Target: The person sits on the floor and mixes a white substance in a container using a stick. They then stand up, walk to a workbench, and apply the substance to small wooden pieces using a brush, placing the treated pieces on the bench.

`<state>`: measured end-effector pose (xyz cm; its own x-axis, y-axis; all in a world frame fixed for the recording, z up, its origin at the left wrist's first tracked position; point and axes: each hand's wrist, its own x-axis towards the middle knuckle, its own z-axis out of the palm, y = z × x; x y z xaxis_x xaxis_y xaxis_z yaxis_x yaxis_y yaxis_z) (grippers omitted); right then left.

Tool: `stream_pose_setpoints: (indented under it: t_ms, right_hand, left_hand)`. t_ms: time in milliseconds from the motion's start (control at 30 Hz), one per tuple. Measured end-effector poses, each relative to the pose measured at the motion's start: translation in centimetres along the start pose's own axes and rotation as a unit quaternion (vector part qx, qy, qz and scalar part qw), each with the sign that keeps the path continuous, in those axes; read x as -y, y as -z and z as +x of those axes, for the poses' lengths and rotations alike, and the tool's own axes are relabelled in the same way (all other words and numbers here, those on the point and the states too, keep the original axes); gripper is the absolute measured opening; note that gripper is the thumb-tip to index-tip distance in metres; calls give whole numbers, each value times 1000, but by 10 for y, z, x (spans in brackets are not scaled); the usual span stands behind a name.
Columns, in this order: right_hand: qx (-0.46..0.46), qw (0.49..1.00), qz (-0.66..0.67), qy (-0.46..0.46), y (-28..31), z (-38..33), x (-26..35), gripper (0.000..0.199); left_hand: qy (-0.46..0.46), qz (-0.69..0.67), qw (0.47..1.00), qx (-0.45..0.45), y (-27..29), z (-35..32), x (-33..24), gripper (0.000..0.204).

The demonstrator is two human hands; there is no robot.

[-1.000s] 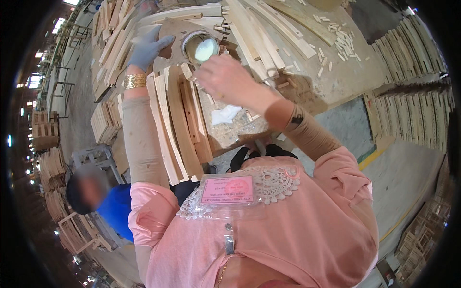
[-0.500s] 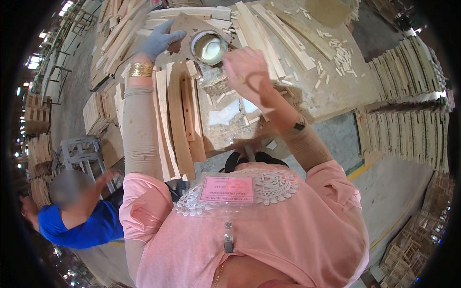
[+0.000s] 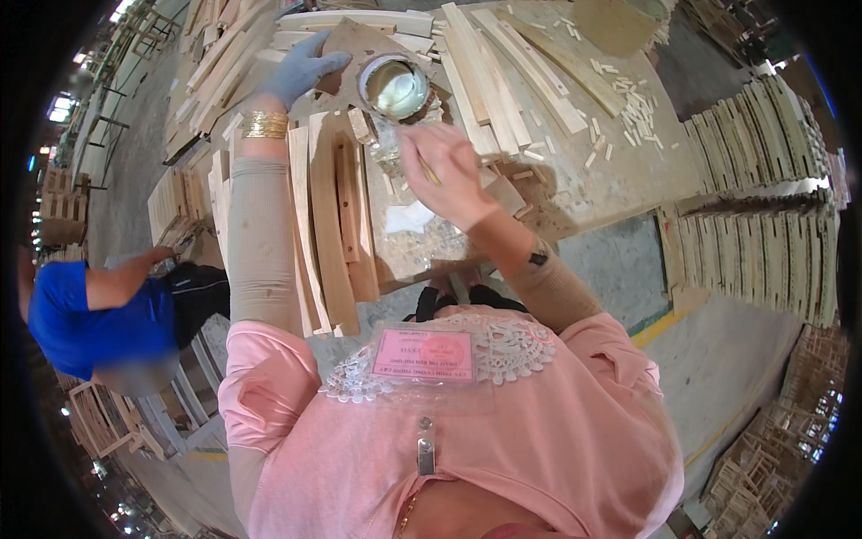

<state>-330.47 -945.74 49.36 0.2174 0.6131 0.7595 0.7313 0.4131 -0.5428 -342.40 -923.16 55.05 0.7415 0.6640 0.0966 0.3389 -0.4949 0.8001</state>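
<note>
My left hand (image 3: 303,72), in a grey glove, lies at the far left of the table with thumb and fingers apart. Its thumb is over the edge of a flat brown board (image 3: 355,39). To its right stands a round tin (image 3: 395,87) with pale, milky liquid inside. Just nearer than the tin, my bare right hand (image 3: 444,171) is closed around a thin wooden stick (image 3: 431,173); the stick's far end is hidden by the fingers. Beneath that hand lie crumpled white scraps (image 3: 409,217). Long curved wooden slats (image 3: 332,234) lie beside my left forearm.
Several wooden strips (image 3: 489,81) lie right of the tin, with many small dowels (image 3: 637,112) beyond. More strips (image 3: 224,67) are piled far left. Stacked wooden parts (image 3: 754,251) stand off the table's right side. A person in blue (image 3: 108,310) is at the left.
My right hand has moved from the tin's right edge toward me and slightly left. The left hand stays nearly in place. The person in blue has shifted and turned.
</note>
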Motion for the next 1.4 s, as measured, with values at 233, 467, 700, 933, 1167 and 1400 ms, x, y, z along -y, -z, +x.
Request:
stream_pose_setpoints:
  t_ms: [233, 467, 700, 933, 1167, 1400]
  right_hand:
    - [17, 994, -107, 20, 26, 25, -23, 7]
    - [44, 998, -45, 23, 0, 10, -19, 6]
    - [102, 990, -70, 66, 6, -11, -35, 1]
    - [123, 975, -182, 40, 23, 6, -36, 3]
    - [-8, 993, -71, 94, 12, 22, -37, 10]
    - [-7, 999, 46, 18, -4, 5, -34, 7]
  left_hand:
    - [6, 2, 1000, 30, 7, -1, 10, 48]
    - [-22, 6, 1000, 22, 9, 4, 22, 49]
    - [-64, 13, 998, -15, 0, 6, 18, 46]
    - [-2, 12, 1000, 6, 4, 5, 19, 48]
    - [-33, 12, 999, -5, 2, 7, 21, 47]
    - [-20, 31, 999, -20, -3, 7, 8, 50]
